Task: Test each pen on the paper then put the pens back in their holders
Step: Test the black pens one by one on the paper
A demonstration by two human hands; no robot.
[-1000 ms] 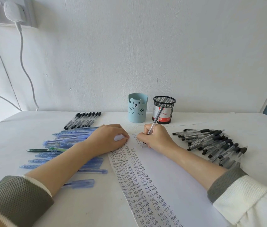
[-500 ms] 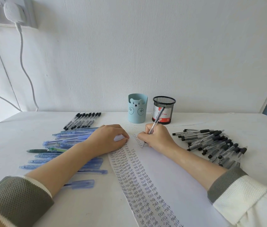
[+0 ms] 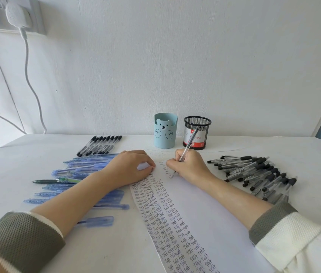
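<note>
A white sheet of paper [image 3: 204, 209] lies in front of me, its left part filled with columns of the handwritten word "Test". My right hand [image 3: 190, 166] grips a clear pen [image 3: 188, 145] in a writing hold, its tip down on the paper near the top of a new column. My left hand [image 3: 130, 167] rests on the paper's upper left corner, fingers bent with their tips on the sheet. At the back stand a light-blue bear holder [image 3: 165, 133] and a black mesh holder [image 3: 197, 133]; I see no pens sticking out of either.
Blue pens [image 3: 84, 168] lie spread to the left, partly under my left forearm, with one green pen [image 3: 55, 181] among them. A neat row of black-capped pens [image 3: 100, 144] lies behind them. A heap of black click pens [image 3: 258, 174] sits right. Cables hang at the left wall.
My right hand has shifted slightly down the new column while writing, and the pen's upper end has tilted a little. The left hand has stayed put.
</note>
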